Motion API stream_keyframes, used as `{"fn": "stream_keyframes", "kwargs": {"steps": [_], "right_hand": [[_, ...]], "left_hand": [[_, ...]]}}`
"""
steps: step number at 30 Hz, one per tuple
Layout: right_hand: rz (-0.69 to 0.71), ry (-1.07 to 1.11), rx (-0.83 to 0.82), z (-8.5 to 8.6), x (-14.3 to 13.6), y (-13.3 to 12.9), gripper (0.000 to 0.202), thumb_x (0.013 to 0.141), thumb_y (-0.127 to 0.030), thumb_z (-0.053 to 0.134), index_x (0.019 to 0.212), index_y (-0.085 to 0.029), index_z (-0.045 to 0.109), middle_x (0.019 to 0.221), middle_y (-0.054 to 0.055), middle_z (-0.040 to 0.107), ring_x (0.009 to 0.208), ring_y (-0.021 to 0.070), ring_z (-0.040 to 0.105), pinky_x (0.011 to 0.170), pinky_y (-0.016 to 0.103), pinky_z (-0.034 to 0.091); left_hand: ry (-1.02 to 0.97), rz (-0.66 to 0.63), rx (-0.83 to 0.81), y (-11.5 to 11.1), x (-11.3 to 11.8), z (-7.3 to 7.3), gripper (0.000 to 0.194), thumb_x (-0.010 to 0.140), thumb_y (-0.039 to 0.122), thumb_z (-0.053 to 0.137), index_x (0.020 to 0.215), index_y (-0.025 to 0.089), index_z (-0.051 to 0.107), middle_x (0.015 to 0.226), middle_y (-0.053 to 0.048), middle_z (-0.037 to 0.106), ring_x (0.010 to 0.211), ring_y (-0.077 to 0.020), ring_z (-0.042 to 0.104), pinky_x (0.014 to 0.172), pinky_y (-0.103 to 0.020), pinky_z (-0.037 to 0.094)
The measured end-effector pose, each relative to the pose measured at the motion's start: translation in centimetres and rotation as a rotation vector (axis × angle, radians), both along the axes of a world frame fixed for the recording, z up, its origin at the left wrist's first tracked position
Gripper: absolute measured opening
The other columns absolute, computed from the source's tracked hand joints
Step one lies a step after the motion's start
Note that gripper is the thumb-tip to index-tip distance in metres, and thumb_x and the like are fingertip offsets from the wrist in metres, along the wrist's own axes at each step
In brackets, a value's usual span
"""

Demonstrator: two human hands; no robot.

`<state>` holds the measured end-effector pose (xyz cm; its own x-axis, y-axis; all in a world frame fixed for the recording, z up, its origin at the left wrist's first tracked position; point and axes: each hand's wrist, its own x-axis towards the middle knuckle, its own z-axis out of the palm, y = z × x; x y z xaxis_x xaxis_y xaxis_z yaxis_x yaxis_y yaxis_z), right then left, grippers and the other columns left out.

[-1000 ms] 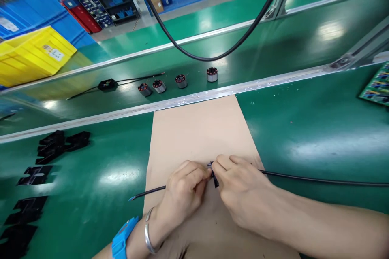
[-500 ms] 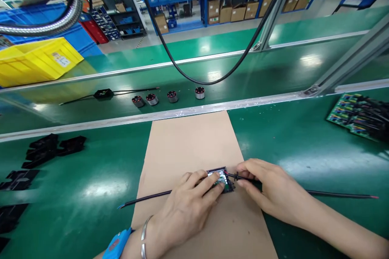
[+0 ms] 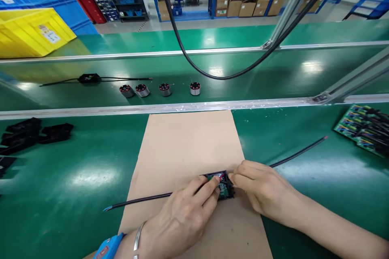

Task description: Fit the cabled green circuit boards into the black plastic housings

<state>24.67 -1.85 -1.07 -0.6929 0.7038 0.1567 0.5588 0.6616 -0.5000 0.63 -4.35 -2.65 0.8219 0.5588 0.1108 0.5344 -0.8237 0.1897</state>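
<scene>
Apparently the work is partway along: a small green circuit board with silvery parts and a red wire (image 3: 224, 189) already lies inside a shallow, black, rectangular plastic case (image 3: 230, 197), and a round black cable leads off to either side. What looks unfinished is the right end, where the cable meets the case wall; the fingers hide that spot, so whether the cable is seated cannot be told. No cover lies over the visible part of the board.

The case rests flat on a tan cardboard sheet (image 3: 190, 141), laid across the glossy green desk (image 3: 91, 158). Its top faces up, its left part is covered by the left hand (image 3: 188, 206), and its right edge touches the fingers of the right hand (image 3: 263, 186). The left-hand black cable (image 3: 146, 198) ends in bare blue wire tips, and the right-hand black cable (image 3: 299, 155) bends away behind the right hand to a reddish tip.

The left hand's grip is spread, fingertips resting over the board; its thumb is hidden, so I cannot tell whether it closes around the case. The right hand's grip is narrow, fingertips drawn close together at the case's end; whether they pinch the cable is not visible.
</scene>
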Motion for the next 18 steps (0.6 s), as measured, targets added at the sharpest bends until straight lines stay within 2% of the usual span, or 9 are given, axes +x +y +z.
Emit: {"fn": "stream_keyframes", "kwargs": {"steps": [5, 10, 15, 18], "right_hand": [[0.069, -0.092, 0.079, -0.3, 0.6, 0.3, 0.028, 0.094, -0.004, 0.034, 0.085, -0.016, 0.058, 0.08, 0.004, 0.056, 0.071, 0.0165, 0.044, 0.063, 0.031, 0.036], [0.139, -0.181, 0.081, 0.2, 0.6, 0.5, 0.03, 0.091, -0.002, 0.031, 0.083, -0.018, 0.054, 0.082, 0.004, 0.055, 0.073, 0.0176, 0.046, 0.064, 0.032, 0.037], [0.171, -0.298, 0.069, 1.1, 0.5, 0.8, 0.025, 0.088, -0.002, 0.035, 0.089, -0.016, 0.056, 0.086, 0.006, 0.057, 0.074, 0.0189, 0.049, 0.061, 0.031, 0.041], [0.216, -0.397, 0.192, 0.9, 0.2, 0.4, 0.02, 0.085, -0.005, 0.042, 0.09, -0.015, 0.059, 0.082, 0.008, 0.057, 0.073, 0.0221, 0.05, 0.055, 0.033, 0.042]], "left_hand": [[-0.025, 0.003, -0.065, 0.2, 0.1, 0.0, 0.047, 0.09, 0.004, 0.037, 0.137, 0.009, 0.043, 0.131, -0.011, 0.055, 0.112, -0.0264, 0.052, 0.095, -0.042, 0.053], [-0.023, 0.039, -0.179, 0.3, 0.4, 0.6, 0.07, 0.081, 0.003, 0.038, 0.149, 0.009, 0.021, 0.129, -0.011, 0.054, 0.108, -0.0265, 0.053, 0.092, -0.043, 0.053], [0.045, 0.032, -0.184, 0.2, 0.7, 0.9, 0.069, 0.08, 0.003, 0.038, 0.147, 0.009, 0.024, 0.127, -0.012, 0.054, 0.107, -0.0262, 0.052, 0.092, -0.043, 0.051], [0.077, 0.004, -0.123, 0.2, 1.2, 1.3, 0.061, 0.084, 0.004, 0.036, 0.144, 0.003, 0.029, 0.125, -0.013, 0.055, 0.105, -0.0261, 0.051, 0.095, -0.043, 0.048]]}}
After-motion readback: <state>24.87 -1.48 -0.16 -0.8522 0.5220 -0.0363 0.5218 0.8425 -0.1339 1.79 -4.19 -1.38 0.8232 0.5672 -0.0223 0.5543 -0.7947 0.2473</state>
